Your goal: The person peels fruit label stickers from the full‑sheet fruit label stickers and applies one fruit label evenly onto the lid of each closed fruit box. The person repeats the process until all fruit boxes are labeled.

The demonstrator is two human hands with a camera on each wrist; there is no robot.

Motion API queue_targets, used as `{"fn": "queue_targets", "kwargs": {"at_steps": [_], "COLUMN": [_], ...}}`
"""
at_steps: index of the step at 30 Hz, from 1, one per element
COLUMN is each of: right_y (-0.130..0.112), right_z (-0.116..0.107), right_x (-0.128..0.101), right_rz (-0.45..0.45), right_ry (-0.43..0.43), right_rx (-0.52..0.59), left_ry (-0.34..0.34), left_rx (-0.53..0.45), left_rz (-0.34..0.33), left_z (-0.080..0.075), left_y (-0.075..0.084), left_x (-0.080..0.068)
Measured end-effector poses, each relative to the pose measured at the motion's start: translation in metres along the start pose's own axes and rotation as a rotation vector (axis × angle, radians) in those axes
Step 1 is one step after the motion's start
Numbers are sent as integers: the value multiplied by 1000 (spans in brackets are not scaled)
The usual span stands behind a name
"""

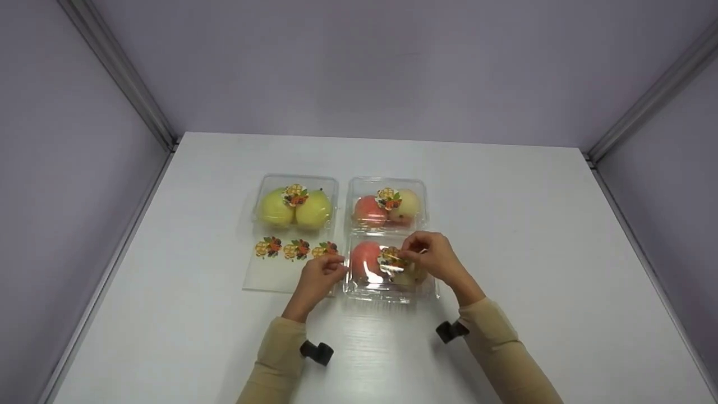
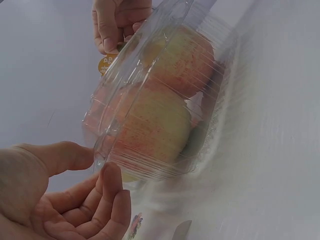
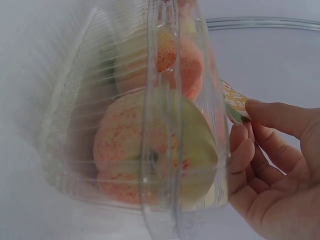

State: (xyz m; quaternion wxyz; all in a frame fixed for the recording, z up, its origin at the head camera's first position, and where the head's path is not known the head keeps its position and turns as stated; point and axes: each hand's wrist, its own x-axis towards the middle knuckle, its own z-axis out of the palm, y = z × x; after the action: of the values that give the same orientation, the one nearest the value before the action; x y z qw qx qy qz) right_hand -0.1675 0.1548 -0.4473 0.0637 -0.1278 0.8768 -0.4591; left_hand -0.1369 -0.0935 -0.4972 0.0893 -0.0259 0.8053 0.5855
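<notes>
From the head view, the right hand pinches a sticker on top of the near box, a clear clamshell with two peaches inside, lying on the desk between both hands. The left hand touches the box's left edge with loosely curled fingertips. Just beyond the right hand lies a second box of peaches with its own sticker; beyond the left hand a third box holds two yellow fruits. A clear sheet carrying three stickers lies under the left hand.

From the left wrist, the left hand is relaxed, thumb and one fingertip at the rim of the box, gripping nothing. The right hand's fingers hold the sticker at the far side.

From the right wrist, the right hand pinches the sticker against the lid of the box, peaches pressed close behind the plastic
</notes>
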Motion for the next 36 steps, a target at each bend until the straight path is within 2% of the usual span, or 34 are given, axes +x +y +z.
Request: {"fn": "queue_targets", "kwargs": {"at_steps": [8,17,36], "right_y": [-4,-7,-16], "right_z": [2,2,6], "right_x": [-1,-1,-1], "right_rz": [44,65,130], "right_ry": [3,-4,10], "right_rx": [-48,-58,-163], "left_ry": [-1,-12,-14], "left_rx": [-2,-20,-26], "left_rz": [-18,16,19], "left_z": [1,1,-1], "left_y": [1,0,2], "left_x": [-1,-2,-3]}}
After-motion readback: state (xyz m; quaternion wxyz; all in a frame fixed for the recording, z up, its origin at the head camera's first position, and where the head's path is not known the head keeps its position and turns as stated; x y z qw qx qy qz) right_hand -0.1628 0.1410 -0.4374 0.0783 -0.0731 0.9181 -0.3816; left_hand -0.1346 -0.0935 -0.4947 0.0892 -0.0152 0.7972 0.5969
